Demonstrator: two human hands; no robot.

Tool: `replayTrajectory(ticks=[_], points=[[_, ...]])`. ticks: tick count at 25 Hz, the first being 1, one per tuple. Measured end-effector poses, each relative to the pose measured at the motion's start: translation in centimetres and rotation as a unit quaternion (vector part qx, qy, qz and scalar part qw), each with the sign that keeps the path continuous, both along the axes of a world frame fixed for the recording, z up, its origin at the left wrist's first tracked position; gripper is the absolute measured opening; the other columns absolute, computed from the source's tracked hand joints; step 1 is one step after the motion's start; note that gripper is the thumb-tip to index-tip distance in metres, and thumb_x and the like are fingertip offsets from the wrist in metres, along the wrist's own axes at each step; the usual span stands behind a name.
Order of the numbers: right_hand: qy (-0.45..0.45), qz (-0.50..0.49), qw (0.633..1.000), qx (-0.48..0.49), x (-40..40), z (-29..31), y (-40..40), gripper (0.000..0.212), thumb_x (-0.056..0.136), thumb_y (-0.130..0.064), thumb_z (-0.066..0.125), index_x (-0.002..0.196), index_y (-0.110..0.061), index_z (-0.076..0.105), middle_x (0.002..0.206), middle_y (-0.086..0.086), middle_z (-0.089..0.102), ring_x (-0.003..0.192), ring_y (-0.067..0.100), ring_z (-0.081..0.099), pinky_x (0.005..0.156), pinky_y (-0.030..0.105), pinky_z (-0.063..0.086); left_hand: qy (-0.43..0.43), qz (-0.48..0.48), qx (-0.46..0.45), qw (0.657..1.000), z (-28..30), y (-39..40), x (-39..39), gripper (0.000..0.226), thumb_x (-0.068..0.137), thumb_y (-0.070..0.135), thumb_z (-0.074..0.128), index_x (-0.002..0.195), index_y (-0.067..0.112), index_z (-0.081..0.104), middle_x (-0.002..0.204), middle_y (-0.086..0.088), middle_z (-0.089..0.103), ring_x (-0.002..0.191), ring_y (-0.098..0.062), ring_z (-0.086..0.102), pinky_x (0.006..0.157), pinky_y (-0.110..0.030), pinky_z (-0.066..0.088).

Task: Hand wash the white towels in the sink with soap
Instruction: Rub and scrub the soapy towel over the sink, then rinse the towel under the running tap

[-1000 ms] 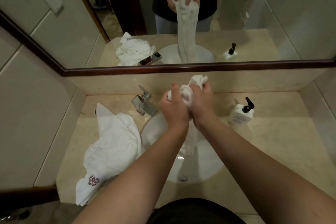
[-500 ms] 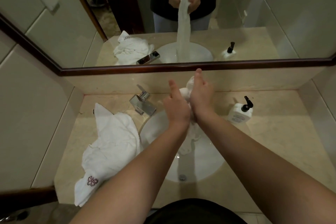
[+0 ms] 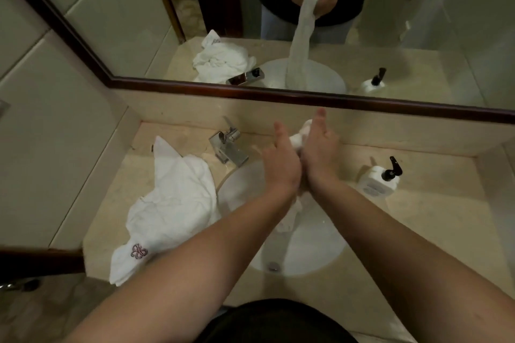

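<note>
A wet white towel (image 3: 299,138) is pressed between my two palms above the white sink (image 3: 315,245). Its twisted tail (image 3: 291,214) hangs down into the bowl. My left hand (image 3: 280,163) and my right hand (image 3: 320,147) face each other with fingers stretched out, the towel's top bunched between them. A second white towel (image 3: 170,203) with a pink emblem lies crumpled on the counter left of the sink. A white soap bottle (image 3: 377,181) with a black pump stands right of the sink.
A chrome faucet (image 3: 230,147) sits at the sink's back left. The beige stone counter (image 3: 432,231) runs to walls on both sides. A dark-framed mirror (image 3: 278,22) above shows my hands and the hanging towel.
My hands went from fists clenched round the towel's top to flat palms with fingers extended, rubbing it. The view has shifted slightly; the towel still hangs into the sink.
</note>
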State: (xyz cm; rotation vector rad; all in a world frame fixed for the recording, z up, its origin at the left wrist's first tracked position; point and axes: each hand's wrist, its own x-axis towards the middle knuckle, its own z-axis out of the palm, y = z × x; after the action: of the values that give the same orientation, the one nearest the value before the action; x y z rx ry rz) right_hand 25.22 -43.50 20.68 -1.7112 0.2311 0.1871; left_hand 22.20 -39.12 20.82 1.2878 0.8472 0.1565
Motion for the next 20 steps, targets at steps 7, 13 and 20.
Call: replayTrajectory(ticks=[7, 13, 20], points=[[0.058, 0.151, 0.986, -0.025, -1.0, -1.6, 1.1, 0.043, 0.102, -0.043, 0.042, 0.077, -0.013, 0.061, 0.074, 0.007, 0.059, 0.069, 0.019, 0.055, 0.069, 0.034, 0.045, 0.035, 0.002, -0.031, 0.999, -2.1, 6.2, -3.2, 0.05, 0.1, 0.055, 0.044, 0.091, 0.013, 0.068, 0.096, -0.007, 0.073, 0.09, -0.021, 0.068, 0.084, -0.038, 0.054], [0.097, 0.27, 0.957, -0.046, -2.1, -1.5, 5.2, 0.024, 0.097, -0.022, 0.044, 0.082, -0.01, 0.06, 0.076, 0.01, 0.051, 0.069, 0.019, 0.043, 0.057, 0.026, 0.032, 0.04, -0.03, -0.007, 0.999, -3.4, 11.8, -5.6, 0.036, 0.095, 0.049, 0.059, 0.104, 0.015, 0.07, 0.106, -0.01, 0.074, 0.092, -0.019, 0.069, 0.081, -0.035, 0.054], [0.198, 0.298, 0.934, -0.009, -0.9, -3.4, 10.4, 0.029, 0.094, -0.012, 0.046, 0.096, 0.009, 0.067, 0.08, 0.012, 0.068, 0.066, 0.016, 0.065, 0.065, 0.029, 0.056, 0.045, -0.085, 0.02, 0.995, -6.3, 17.9, -6.8, 0.036, 0.075, 0.021, 0.086, 0.106, 0.014, 0.067, 0.102, -0.003, 0.074, 0.093, -0.017, 0.071, 0.077, -0.03, 0.059]])
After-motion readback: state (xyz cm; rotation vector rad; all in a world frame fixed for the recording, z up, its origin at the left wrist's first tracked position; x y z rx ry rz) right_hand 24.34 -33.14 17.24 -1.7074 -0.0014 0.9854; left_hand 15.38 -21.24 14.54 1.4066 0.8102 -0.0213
